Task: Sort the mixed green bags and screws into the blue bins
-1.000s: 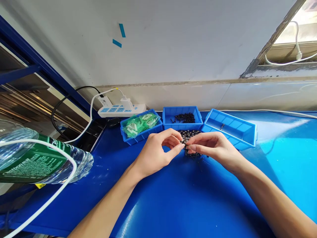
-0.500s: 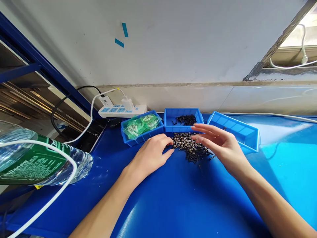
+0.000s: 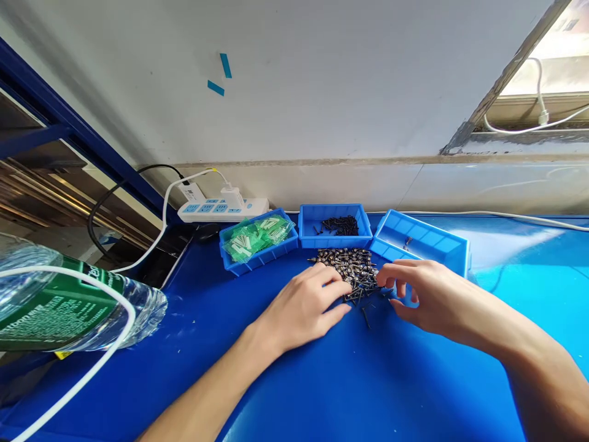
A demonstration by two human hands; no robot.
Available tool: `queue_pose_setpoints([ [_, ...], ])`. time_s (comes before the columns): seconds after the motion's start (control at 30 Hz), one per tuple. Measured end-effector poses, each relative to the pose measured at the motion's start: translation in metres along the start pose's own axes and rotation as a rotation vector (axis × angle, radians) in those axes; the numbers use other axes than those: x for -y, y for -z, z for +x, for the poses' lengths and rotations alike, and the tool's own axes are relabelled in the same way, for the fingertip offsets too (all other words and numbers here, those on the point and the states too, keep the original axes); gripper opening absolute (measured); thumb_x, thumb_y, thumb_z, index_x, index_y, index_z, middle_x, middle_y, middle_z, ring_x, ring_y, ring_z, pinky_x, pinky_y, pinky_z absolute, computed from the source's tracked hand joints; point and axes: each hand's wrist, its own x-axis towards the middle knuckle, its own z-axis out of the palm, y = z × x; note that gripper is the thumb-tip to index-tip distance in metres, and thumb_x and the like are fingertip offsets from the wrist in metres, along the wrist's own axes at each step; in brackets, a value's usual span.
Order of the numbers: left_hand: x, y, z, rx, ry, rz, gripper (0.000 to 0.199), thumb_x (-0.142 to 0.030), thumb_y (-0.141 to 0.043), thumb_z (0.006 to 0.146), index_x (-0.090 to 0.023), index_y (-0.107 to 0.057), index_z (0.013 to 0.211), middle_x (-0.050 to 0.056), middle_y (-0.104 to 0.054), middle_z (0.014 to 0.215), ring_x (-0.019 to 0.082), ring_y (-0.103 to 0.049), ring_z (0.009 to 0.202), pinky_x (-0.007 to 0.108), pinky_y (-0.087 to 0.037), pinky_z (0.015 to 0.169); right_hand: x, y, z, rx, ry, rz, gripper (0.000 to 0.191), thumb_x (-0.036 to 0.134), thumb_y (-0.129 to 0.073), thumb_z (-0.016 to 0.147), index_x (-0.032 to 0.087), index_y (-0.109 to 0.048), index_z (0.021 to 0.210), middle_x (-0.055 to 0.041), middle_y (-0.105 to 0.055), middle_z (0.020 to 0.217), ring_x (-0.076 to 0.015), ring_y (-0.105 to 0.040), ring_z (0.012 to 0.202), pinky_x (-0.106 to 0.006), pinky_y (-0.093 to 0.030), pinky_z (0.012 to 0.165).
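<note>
A heap of small dark screws (image 3: 350, 270), some with brassy, shiny parts, lies on the blue tabletop. My left hand (image 3: 308, 304) rests at the heap's left front edge, fingertips touching screws, thumb apart from the fingers. At the right edge, my right hand (image 3: 426, 298) has bent fingers and a separate thumb, with nothing visible held between them. One loose black screw (image 3: 365, 317) lies in front of the heap. Behind it, the middle blue bin (image 3: 335, 242) contains black screws (image 3: 341, 226). The right blue bin (image 3: 442, 248) has a small metallic piece (image 3: 407, 242) inside.
The left blue bin (image 3: 262, 258) holds green plastic bags (image 3: 257, 236) with pale pieces. Behind it sits a white power strip (image 3: 221, 210) with plugs and cables. A large clear bottle (image 3: 142, 307) with a green label lies at the left, a white cable (image 3: 124, 301) passing before it.
My right hand has come down to the heap's right edge, its fingers now more bent. My left hand has moved right and nearer me along the heap. The view has shifted slightly.
</note>
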Motion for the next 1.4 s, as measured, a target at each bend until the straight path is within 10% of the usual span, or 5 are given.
queue_pose_setpoints([
  [0.3,-0.013,-0.021,0.0,0.075,-0.213,0.136,0.016,-0.012,-0.057,0.102,-0.018,-0.072,0.102,0.007,-0.071,0.112,0.02,-0.063,0.096,0.032,-0.053,0.081,0.012,-0.002,0.014,0.102,-0.015,0.146,0.024,0.0,-0.057,0.073,0.021,-0.068,0.078,0.0,-0.073,0.075,-0.0133,-0.064,0.065,-0.022,-0.046,0.058],
  [0.87,0.007,0.013,0.0,0.087,0.053,-0.015,0.014,-0.014,-0.076,0.09,-0.019,-0.069,0.101,0.005,-0.069,0.103,0.021,-0.067,0.094,0.031,-0.055,0.082,0.013,0.002,0.025,-0.024,-0.249,1.074,0.042,0.053,-0.093,0.061,0.018,-0.08,0.08,-0.0059,-0.079,0.068,-0.0228,-0.076,0.067,-0.034,-0.062,0.066],
  [1.03,0.012,0.027,-0.002,0.143,0.161,-0.05,0.017,-0.012,-0.077,0.088,-0.018,-0.07,0.103,0.003,-0.071,0.102,0.017,-0.069,0.082,0.027,-0.053,0.07,0.02,-0.005,0.034,-0.228,-0.216,1.066,0.042,0.053,-0.094,0.062,0.018,-0.08,0.081,-0.0056,-0.079,0.069,-0.0217,-0.075,0.065,-0.035,-0.063,0.067],
  [1.2,0.016,0.028,-0.003,0.178,0.175,-0.015,0.011,-0.01,-0.072,0.091,-0.019,-0.072,0.098,0.003,-0.072,0.101,0.016,-0.069,0.079,0.026,-0.053,0.073,0.025,-0.015,0.044,-0.515,-0.093,1.004,0.061,0.051,-0.085,0.075,0.024,-0.072,0.128,-0.01,-0.081,0.118,-0.0276,-0.079,0.101,-0.043,-0.065,0.087],
  [1.4,0.015,0.025,-0.003,0.205,0.186,0.006,0.01,-0.009,-0.068,0.094,-0.018,-0.072,0.095,0.002,-0.071,0.096,0.017,-0.069,0.081,0.027,-0.052,0.072,0.01,-0.007,0.017,-0.226,-0.051,0.32,0.017,0.026,-0.066,0.083,0.022,-0.076,0.096,-0.0068,-0.08,0.086,-0.0221,-0.073,0.07,-0.036,-0.06,0.064],
])
